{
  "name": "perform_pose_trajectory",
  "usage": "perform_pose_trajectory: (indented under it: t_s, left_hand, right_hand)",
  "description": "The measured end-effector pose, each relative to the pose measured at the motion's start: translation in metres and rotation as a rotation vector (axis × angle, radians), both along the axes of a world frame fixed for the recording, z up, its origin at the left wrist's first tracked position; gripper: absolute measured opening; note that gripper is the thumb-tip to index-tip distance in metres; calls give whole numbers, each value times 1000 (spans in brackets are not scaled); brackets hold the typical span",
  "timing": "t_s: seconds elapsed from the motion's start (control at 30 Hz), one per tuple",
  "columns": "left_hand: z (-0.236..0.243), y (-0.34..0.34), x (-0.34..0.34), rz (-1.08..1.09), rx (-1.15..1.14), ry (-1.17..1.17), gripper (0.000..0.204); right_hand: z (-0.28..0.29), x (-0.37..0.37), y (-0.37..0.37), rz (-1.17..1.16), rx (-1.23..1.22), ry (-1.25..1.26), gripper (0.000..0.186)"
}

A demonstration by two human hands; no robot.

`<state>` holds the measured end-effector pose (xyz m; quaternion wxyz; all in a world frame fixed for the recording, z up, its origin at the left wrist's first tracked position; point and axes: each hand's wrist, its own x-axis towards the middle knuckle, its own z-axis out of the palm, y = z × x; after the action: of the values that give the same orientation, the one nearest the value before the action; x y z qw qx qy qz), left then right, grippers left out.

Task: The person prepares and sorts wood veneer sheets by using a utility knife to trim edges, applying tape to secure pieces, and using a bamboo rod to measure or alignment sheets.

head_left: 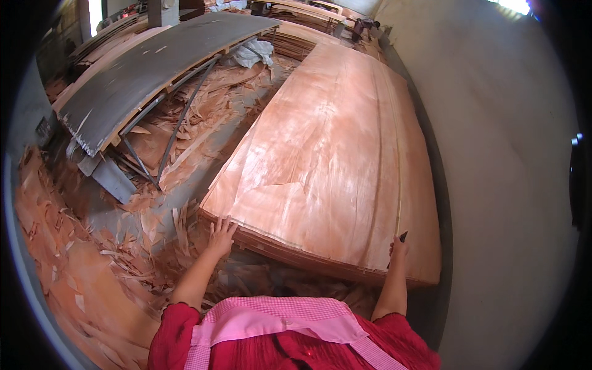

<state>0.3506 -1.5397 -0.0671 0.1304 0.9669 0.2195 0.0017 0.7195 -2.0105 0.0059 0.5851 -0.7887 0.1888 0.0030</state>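
Note:
A tall stack of thin pinkish wood veneer sheets [317,142] fills the middle of the view, its top sheet creased. My left hand [221,237] rests with fingers spread on the near left edge of the stack. My right hand [398,248] is closed on a small dark tool [403,237] at the near edge, right of centre. A long, narrow yellow tape [399,203] runs from that hand along the right part of the top sheet toward the far end.
A dark board [154,61] on a metal frame stands at left, with crumpled white plastic [250,52] beneath. Veneer scraps [86,271] cover the floor at left and below the stack. A pale wall [505,185] runs along the right. More stacked sheets [290,46] lie at the back.

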Motion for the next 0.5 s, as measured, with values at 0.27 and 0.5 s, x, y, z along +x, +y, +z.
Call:
perform_pose_trajectory:
  t_s: [0.27,0.5]
  left_hand:
    - [-8,23,27,44,-242,215,63]
    - [-11,38,18,15,-200,353,65]
  right_hand:
    - [-30,-33,-7,-89,44,143,15]
    - [-20,-32,-9,-108,93,141,14]
